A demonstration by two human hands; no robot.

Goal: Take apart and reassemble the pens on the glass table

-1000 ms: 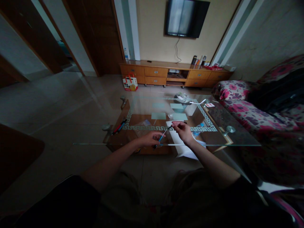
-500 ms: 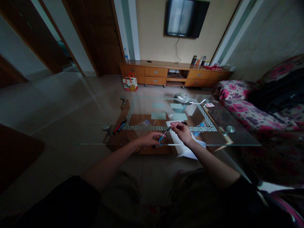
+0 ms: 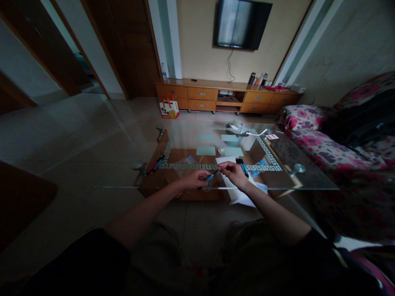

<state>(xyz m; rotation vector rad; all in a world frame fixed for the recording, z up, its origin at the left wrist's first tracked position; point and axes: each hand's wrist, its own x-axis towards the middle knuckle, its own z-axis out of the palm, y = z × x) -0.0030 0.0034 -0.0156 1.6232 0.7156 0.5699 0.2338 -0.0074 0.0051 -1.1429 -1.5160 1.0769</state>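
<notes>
Left hand point(image 3: 195, 180) closed around a blue pen point(image 3: 210, 177), held slanted over the near edge of the glass table point(image 3: 290, 172). Right hand point(image 3: 236, 173) pinching the pen's dark tip, probably to steady both ends. More pens point(image 3: 242, 165) lying just beyond, on white paper point(image 3: 230, 177). Farther back, a small basket point(image 3: 233, 139), contents too dim to tell.

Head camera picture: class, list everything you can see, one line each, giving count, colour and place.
pen: one, blue, held between both hands
pens: a few, dark and blue, on the white paper
white paper: one sheet, under the right hand
glass table: one, clear, centre
pens on lower shelf: several, red and blue, left
television: one, black, wall
sofa: one, floral pink, right
left hand: gripping the pen
right hand: pinching the pen's tip
</notes>
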